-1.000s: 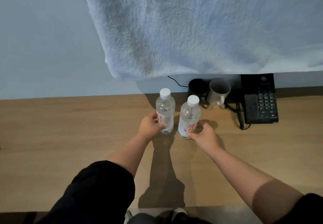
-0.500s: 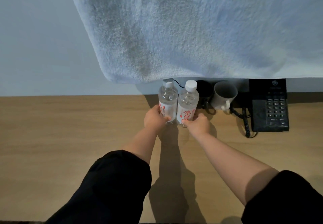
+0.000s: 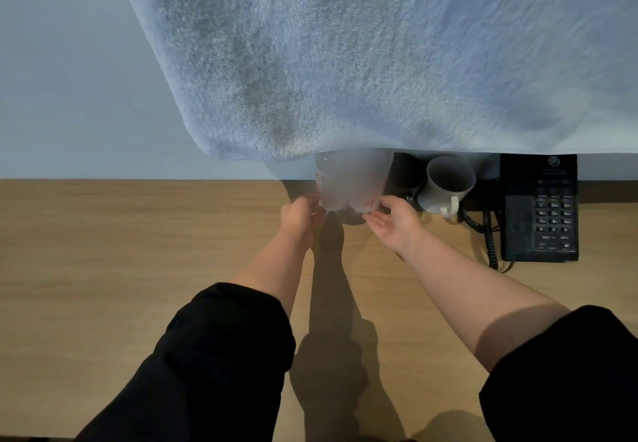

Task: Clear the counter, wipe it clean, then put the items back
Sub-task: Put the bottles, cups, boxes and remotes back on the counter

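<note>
Two water bottles stand touching each other at the back of the table (image 3: 138, 269), close to the wall, in your head view; both are blurred. Your left hand (image 3: 299, 214) touches the base of the left bottle (image 3: 329, 189), but its fingers are hidden, so I cannot tell whether it grips. Your right hand (image 3: 393, 222) lies open, palm turned up, its straight fingers touching the foot of the right bottle (image 3: 366, 190). Just right of the bottles stand a black mug (image 3: 405, 174) and a white mug (image 3: 445, 182), then a black telephone (image 3: 538, 214). A pale blue towel (image 3: 379, 62) hangs across the top of your view, hiding the bottle caps.
</note>
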### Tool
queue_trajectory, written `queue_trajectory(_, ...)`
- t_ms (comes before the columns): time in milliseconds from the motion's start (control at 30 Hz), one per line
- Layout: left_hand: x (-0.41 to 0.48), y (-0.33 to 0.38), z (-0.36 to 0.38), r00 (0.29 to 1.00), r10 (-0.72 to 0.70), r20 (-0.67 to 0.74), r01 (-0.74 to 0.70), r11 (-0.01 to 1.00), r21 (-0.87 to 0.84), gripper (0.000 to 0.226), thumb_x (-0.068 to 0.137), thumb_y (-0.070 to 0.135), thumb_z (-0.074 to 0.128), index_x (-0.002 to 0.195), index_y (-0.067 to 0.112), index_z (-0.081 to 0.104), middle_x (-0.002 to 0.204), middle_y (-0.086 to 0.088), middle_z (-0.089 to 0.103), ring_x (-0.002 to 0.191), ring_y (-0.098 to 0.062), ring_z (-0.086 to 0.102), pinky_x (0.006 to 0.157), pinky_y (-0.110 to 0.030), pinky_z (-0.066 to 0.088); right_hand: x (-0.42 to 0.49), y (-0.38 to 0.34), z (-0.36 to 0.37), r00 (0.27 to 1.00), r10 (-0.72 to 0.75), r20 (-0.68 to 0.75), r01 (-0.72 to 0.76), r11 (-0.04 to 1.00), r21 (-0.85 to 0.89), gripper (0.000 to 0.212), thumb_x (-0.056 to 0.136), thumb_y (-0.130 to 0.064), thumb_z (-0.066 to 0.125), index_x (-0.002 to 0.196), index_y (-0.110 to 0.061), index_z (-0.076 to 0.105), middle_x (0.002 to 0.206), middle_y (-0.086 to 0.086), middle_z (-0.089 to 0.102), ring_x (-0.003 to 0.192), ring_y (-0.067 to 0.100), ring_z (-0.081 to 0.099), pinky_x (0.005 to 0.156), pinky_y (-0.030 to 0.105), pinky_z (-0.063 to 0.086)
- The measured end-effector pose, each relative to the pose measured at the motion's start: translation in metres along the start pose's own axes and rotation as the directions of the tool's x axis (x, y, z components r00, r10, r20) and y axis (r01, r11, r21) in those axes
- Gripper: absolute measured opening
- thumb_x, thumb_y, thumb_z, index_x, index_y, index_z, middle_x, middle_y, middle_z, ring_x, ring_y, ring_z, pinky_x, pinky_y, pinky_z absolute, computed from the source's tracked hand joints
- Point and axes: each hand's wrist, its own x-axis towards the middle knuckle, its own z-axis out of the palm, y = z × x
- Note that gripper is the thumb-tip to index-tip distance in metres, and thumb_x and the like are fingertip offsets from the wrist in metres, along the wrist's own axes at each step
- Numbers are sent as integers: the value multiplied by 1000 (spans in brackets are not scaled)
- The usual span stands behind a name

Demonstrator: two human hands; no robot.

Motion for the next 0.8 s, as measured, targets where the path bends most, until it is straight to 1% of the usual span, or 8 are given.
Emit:
queue_trajectory(100,2,4,3,998,-34,47,38,997,-69,31,96,-1,48,124,-7,58,107,-17,64,105,-30,64,94,-35,52,1,-1,7,1000,10,17,-11,999,50,16,95,-10,55,109,-3,54,130,22,55,125,29,52,107,41,42)
queue_trajectory(167,1,7,5,994,-30,109,36,998,-55,29,98,3,47,125,0,57,103,-12,66,89,-25,66,75,-30,56,2,-1,13,1000,17,12,-18,995,93,7,96,-11,54,95,-4,54,127,21,57,121,29,55,108,40,41)
queue_trajectory(267,0,11,7,989,-41,142,52,996,-72,16,100,5,45,107,8,58,91,-9,63,74,-23,61,47,-29,55,7,-1,20,1000,11,-2,-11,989,145,14,96,-11,54,108,-4,55,129,20,56,123,29,54,108,41,41)
queue_trajectory(400,2,18,12,989,-62,137,81,987,-137,15,100,6,44,96,4,58,89,-9,59,70,-25,58,45,-31,54,15,-3,28,999,11,-33,-5,983,182,34,92,-8,59,126,-4,54,128,17,58,121,29,54,105,43,44)
queue_trajectory(500,7,22,14,991,-71,111,83,991,-106,21,100,6,47,119,3,57,102,-9,59,78,-24,60,56,-30,58,15,-9,35,999,4,-41,6,970,243,32,88,-4,63,120,-4,58,120,15,63,115,28,59,102,43,47)
queue_trajectory(600,9,22,14,990,-69,125,83,990,-112,19,102,10,45,117,3,53,118,-11,55,86,-27,60,84,-39,55,14,-13,43,999,4,-34,7,953,304,19,88,-3,64,106,-6,60,120,13,64,113,26,60,102,41,47)
queue_trajectory(667,11,20,13,988,-66,140,82,990,-115,25,102,13,44,124,2,51,130,-14,53,94,-29,60,99,-44,50,14,-13,48,998,11,-54,7,941,338,25,87,-5,65,111,-8,59,122,11,63,114,24,59,102,39,47)
queue_trajectory(800,12,21,10,989,-58,136,76,988,-135,37,102,14,44,136,-1,47,142,-15,48,113,-35,57,100,-40,48,17,-11,51,996,25,-84,5,942,336,35,87,-10,68,120,-9,58,119,10,63,109,23,59,99,36,49)
